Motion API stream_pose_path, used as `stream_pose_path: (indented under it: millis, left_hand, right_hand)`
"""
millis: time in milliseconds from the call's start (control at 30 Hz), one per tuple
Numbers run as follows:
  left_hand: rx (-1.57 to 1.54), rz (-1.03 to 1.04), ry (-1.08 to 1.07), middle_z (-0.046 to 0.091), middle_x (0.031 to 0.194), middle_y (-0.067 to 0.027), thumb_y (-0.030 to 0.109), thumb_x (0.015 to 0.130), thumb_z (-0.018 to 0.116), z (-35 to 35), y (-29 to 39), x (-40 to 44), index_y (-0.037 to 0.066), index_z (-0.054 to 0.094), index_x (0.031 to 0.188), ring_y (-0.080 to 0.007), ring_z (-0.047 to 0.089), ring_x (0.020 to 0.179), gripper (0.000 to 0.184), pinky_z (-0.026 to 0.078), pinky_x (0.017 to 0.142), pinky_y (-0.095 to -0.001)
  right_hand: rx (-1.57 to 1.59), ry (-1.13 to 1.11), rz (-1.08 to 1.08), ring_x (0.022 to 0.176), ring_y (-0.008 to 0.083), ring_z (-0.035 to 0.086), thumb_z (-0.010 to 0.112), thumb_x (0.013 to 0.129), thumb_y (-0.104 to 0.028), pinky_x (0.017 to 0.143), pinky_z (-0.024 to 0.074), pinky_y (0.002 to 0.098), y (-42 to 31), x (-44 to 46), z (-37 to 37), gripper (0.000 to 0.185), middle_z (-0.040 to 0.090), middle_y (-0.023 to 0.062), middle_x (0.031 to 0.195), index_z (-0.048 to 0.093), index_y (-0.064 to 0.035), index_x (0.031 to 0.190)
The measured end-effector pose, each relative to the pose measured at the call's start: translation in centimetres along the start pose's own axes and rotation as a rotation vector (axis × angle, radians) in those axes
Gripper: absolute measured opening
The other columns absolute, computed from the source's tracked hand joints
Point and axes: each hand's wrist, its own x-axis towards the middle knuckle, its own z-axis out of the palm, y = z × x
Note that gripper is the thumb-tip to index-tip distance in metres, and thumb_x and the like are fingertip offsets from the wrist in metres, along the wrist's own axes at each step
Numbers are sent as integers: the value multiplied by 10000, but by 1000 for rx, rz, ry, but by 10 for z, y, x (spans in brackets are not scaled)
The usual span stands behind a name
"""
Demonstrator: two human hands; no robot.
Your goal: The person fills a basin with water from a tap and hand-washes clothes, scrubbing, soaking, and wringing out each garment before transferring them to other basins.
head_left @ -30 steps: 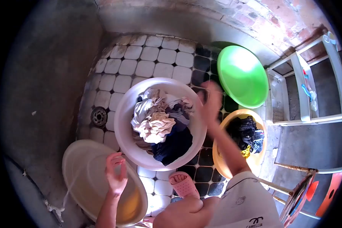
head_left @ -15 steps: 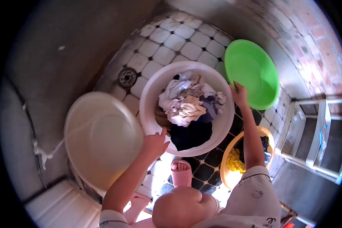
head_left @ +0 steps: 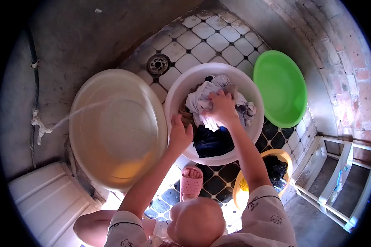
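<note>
A large white basin [head_left: 251, 136] stands on the tiled floor with a heap of laundry in it. White garments [head_left: 198, 101] lie on top, a black garment [head_left: 212, 145] at the near side, and brown cloth [head_left: 187, 115] along the left. My right hand [head_left: 223, 110] is over the heap, its bent fingers in the white cloth; the palm side is hidden. At the basin's left rim, beside the brown cloth, is my left hand [head_left: 179, 133], thumb and fingers apart, holding nothing visible.
A big beige tub [head_left: 115, 123] sits at left, water streaming into it from a wall hose [head_left: 43, 129]. A green basin [head_left: 280, 90] leans at right. Nearer are a yellow basin [head_left: 239, 193] with dark clothes and a white rack [head_left: 338, 177]. A drain [head_left: 158, 64] lies behind.
My right hand has left the basin's right rim and moved left onto the laundry. The heap's top has shifted, covering the beige cloth. The left hand stays near the left rim; the view has turned.
</note>
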Motion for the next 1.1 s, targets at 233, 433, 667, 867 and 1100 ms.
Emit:
stream_pose_path:
  millis: [233,433,667,867,1100]
  left_hand:
    - [-184,-366,-110,499,1071,-271,558,604,679,41,-16,91,-70,381,1142,-372,493,1024,880,387,889,-412]
    - [223,-493,-525,577,1035,-213,598,480,722,36,1,104,-51,572,969,-298,570,953,826,451,816,-367]
    - [-123,-238,-455,608,831,-237,371,513,772,-7,16,68,-76,583,866,-329,608,800,600,481,665,-353]
    - [-929,-537,-102,589,940,-193,74,662,667,-182,65,6,-48,444,1129,-264,610,814,532,503,677,-341]
    - [-141,-570,290,556,977,-171,136,660,623,-308,-39,-42,-51,415,1148,-285,562,879,562,442,801,-363]
  right_hand:
    - [207,307,-79,799,334,520,733,528,-154,713,442,391,39,-98,-35,354,520,118,888,547,-61,815]
    - [827,458,76,829,155,500,586,641,32,767,381,250,102,-129,1,270,517,71,933,469,-23,877]
    - [929,406,215,753,79,449,526,728,14,693,383,215,120,-84,17,163,517,12,818,485,-15,883]
    - [71,351,150,964,365,514,577,631,-20,811,425,384,68,-59,-46,492,533,200,1038,419,-14,1097]
    - [335,-4,-273,997,342,508,577,670,-83,915,368,370,-30,38,-8,453,535,187,1055,483,-32,1110]
